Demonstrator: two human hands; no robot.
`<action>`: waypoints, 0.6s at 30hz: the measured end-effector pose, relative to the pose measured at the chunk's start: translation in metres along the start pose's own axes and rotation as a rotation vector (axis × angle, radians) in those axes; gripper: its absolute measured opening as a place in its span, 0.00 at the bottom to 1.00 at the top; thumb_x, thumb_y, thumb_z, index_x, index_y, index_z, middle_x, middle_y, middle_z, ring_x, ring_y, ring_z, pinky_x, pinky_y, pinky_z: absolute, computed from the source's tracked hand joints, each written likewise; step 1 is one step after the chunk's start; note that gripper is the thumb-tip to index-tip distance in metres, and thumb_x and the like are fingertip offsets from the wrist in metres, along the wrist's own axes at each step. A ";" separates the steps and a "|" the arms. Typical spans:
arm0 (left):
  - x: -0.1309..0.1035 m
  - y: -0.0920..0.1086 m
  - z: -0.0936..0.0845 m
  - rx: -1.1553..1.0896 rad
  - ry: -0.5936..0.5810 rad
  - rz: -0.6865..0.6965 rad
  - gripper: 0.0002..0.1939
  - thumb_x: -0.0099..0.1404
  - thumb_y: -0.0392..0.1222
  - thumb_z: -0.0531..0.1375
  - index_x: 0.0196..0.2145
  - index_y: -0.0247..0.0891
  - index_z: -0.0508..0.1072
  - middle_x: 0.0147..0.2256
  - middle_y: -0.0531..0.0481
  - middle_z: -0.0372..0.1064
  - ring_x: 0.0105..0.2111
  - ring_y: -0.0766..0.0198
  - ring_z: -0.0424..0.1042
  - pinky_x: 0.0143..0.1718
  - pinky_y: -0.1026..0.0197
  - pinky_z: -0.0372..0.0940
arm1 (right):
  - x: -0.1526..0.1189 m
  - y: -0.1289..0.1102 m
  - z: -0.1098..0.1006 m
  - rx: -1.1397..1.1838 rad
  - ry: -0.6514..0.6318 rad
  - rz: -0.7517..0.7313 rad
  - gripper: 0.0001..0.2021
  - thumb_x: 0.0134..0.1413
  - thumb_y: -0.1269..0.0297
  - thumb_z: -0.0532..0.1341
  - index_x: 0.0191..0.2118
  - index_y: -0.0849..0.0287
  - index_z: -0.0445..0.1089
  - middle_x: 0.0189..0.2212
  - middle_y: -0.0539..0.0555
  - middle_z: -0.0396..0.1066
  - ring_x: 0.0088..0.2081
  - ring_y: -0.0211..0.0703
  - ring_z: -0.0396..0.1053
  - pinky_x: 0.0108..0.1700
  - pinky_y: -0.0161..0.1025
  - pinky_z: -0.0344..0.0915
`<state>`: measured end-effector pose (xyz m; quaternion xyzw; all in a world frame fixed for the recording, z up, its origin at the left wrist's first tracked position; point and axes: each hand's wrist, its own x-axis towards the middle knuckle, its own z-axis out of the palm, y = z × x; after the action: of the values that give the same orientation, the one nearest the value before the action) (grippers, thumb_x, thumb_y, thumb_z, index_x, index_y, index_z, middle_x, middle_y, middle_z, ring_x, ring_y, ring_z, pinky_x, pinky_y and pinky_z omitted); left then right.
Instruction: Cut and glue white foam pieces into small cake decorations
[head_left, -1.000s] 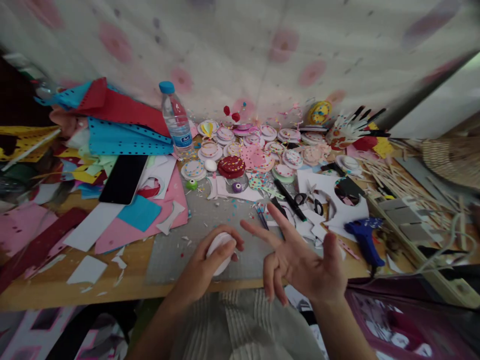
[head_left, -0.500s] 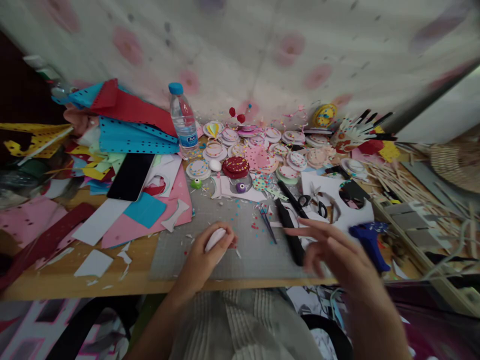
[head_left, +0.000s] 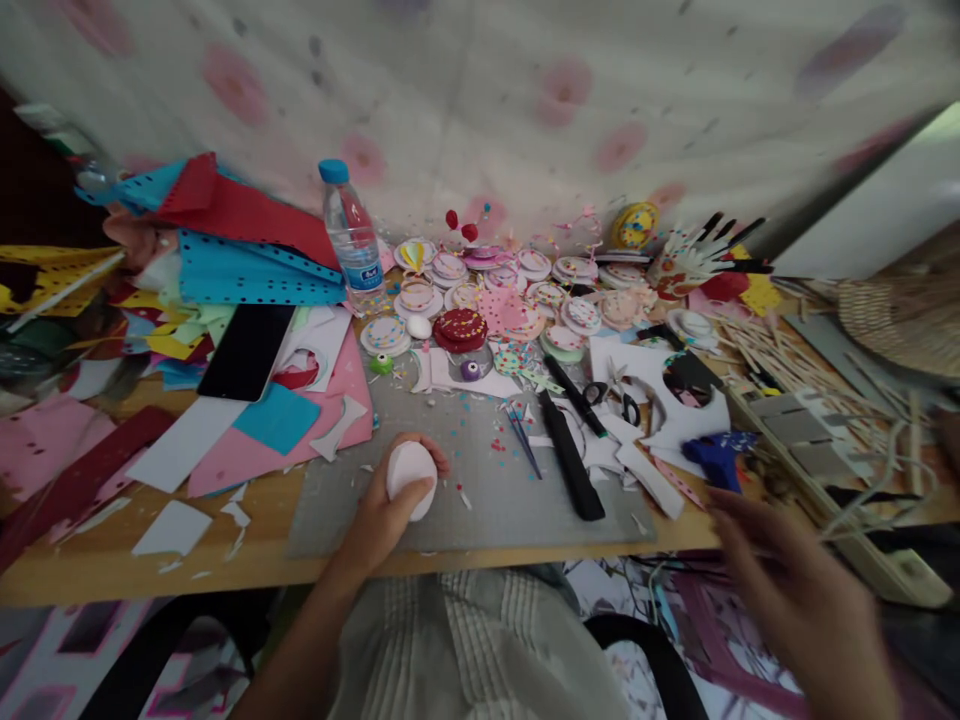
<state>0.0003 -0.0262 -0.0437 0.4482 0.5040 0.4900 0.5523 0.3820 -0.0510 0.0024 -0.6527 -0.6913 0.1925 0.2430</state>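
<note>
My left hand (head_left: 384, 508) is closed around a white round disc (head_left: 411, 476), its flat face turned up and the thumb across the lower edge. Both are over the grey cutting mat (head_left: 465, 520) near the table's front edge. At the right my right hand (head_left: 802, 590) hangs low over the table edge, somewhat blurred, with thumb and forefinger apart and nothing visible between them. Closest to its fingertips are a pink dotted strip (head_left: 679, 484) and a blue glue gun (head_left: 716, 460). Whether the fingertips touch the strip I cannot tell.
Tweezers (head_left: 523, 440), a black-handled tool (head_left: 570, 460) and scissors (head_left: 616, 388) lie on the mat's right half. Decorated small discs (head_left: 461, 328) crowd the back. A water bottle (head_left: 354, 235), a phone (head_left: 247, 352) and coloured sheets (head_left: 259, 265) stand or lie leftward.
My right hand has moved right and lower, away from the black-handled tool. My left hand has shifted slightly left and turned the white disc so more of its face shows.
</note>
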 end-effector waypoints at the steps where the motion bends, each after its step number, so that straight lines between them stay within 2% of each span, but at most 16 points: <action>1: 0.001 0.000 0.003 0.095 -0.019 0.044 0.09 0.63 0.39 0.57 0.42 0.39 0.70 0.40 0.49 0.72 0.42 0.59 0.71 0.47 0.58 0.64 | 0.005 -0.008 0.025 -0.061 0.146 0.040 0.13 0.59 0.51 0.55 0.47 0.45 0.66 0.36 0.56 0.73 0.30 0.53 0.72 0.28 0.49 0.71; 4: 0.005 0.001 0.011 0.322 -0.060 0.184 0.13 0.67 0.42 0.54 0.48 0.39 0.71 0.49 0.45 0.71 0.51 0.58 0.68 0.56 0.55 0.58 | 0.028 -0.029 0.088 -0.096 0.093 0.015 0.19 0.61 0.48 0.52 0.48 0.57 0.65 0.36 0.58 0.71 0.31 0.48 0.71 0.33 0.45 0.70; 7: 0.008 -0.001 0.014 0.375 -0.028 0.193 0.18 0.67 0.44 0.55 0.54 0.39 0.69 0.52 0.44 0.71 0.52 0.59 0.69 0.56 0.56 0.60 | 0.047 -0.039 0.117 -0.242 0.081 -0.014 0.23 0.59 0.47 0.54 0.51 0.60 0.63 0.39 0.61 0.68 0.37 0.54 0.71 0.38 0.48 0.69; 11: 0.010 -0.006 0.011 0.297 0.094 0.044 0.22 0.65 0.48 0.58 0.52 0.34 0.71 0.49 0.41 0.74 0.49 0.56 0.73 0.53 0.55 0.65 | 0.055 -0.033 0.121 -0.241 0.016 -0.052 0.16 0.59 0.56 0.53 0.47 0.60 0.65 0.40 0.61 0.67 0.39 0.55 0.71 0.40 0.49 0.68; 15: 0.012 -0.013 0.008 0.291 0.125 0.034 0.20 0.63 0.48 0.59 0.49 0.33 0.74 0.50 0.42 0.73 0.51 0.55 0.73 0.54 0.54 0.65 | 0.049 -0.025 0.118 -0.182 0.030 -0.063 0.15 0.58 0.56 0.51 0.45 0.61 0.62 0.39 0.63 0.68 0.40 0.56 0.71 0.40 0.50 0.68; 18: 0.013 -0.020 0.009 0.335 0.121 0.027 0.19 0.64 0.47 0.59 0.49 0.35 0.74 0.50 0.44 0.74 0.50 0.55 0.73 0.53 0.53 0.67 | 0.038 -0.033 0.111 -0.028 0.017 -0.070 0.14 0.60 0.56 0.52 0.46 0.59 0.57 0.36 0.59 0.69 0.37 0.51 0.71 0.37 0.45 0.69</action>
<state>0.0111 -0.0155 -0.0640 0.5104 0.6049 0.4323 0.4320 0.2893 -0.0099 -0.0649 -0.6331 -0.7142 0.1685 0.2463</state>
